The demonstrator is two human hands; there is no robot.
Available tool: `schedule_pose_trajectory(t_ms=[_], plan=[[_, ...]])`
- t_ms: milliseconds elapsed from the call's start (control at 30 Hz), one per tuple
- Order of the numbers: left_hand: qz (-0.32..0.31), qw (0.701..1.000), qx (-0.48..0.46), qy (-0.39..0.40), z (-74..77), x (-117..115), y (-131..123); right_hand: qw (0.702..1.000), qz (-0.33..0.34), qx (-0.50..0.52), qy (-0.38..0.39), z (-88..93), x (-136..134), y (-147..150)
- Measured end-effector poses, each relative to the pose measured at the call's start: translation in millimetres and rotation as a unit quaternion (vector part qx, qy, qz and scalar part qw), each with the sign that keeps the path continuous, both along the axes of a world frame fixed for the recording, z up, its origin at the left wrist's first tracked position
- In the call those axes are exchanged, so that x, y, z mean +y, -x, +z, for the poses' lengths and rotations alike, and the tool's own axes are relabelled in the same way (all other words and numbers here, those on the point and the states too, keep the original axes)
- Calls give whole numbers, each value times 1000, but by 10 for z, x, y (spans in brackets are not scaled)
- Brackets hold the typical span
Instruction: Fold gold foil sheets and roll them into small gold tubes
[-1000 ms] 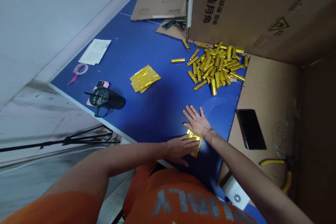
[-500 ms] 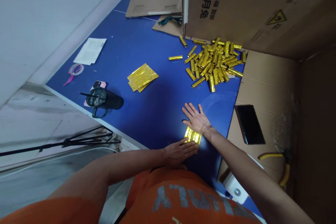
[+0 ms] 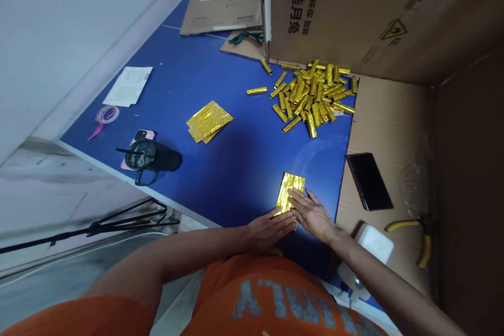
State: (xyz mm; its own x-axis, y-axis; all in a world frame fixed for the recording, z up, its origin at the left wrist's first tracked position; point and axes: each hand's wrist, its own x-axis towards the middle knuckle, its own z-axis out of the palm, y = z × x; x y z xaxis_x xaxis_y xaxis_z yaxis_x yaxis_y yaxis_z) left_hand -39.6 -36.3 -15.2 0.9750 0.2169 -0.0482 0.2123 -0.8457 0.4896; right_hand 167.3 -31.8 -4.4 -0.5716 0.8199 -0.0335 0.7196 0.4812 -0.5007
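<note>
A shiny gold foil sheet (image 3: 292,182) lies flat on the blue table (image 3: 244,168) close to my body. My left hand (image 3: 271,228) rests with straight fingers across its near end. On the sheet's right side lie the outstretched fingers of my right hand (image 3: 313,215), close to the left fingertips. Neither hand grips anything. Farther left is a small stack of gold foil sheets (image 3: 208,119). Several gold foil tubes (image 3: 311,92) are heaped at the back right, and a single gold tube (image 3: 256,91) lies apart to their left.
A dark mug with a straw (image 3: 165,157) stands by a pink phone (image 3: 147,134) at the left edge. Behind it are a tape roll (image 3: 107,114) and white papers (image 3: 128,86). Cardboard boxes (image 3: 334,26) border the back. At right are a black tablet (image 3: 370,181) and yellow-handled pliers (image 3: 424,249).
My right hand has moved back toward my body, from the sheet's far end to its nearer right side, uncovering the far end. My left hand stays in place. The view has shifted slightly.
</note>
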Motion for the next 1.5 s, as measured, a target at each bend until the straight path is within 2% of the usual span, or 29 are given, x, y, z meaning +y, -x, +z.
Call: schedule_pose_trajectory(t_ms=[133,367,500,667,800,1000,1300,1500], plan=[[1,1000,9,-1,22,-1,-5,999,2,-33,-4,-131,-64,0],[53,998,-10,41,156,72,-123,1000,-4,-18,-4,-134,-58,-1],[95,994,-1,56,140,217,-228,1000,-15,-14,4,-127,-58,9],[69,997,-22,17,108,446,-244,1000,-21,-13,11,-132,-65,16],[101,994,-21,-23,132,589,-188,999,-31,-17,7,-144,-77,22],[53,996,5,-77,32,710,-120,999,-15,-27,-11,-156,-71,14],[109,992,-26,-60,-93,677,-121,999,-3,-48,-10,-130,-91,15],[100,991,-41,-79,-147,674,-118,998,-6,-57,-10,-94,-85,53]])
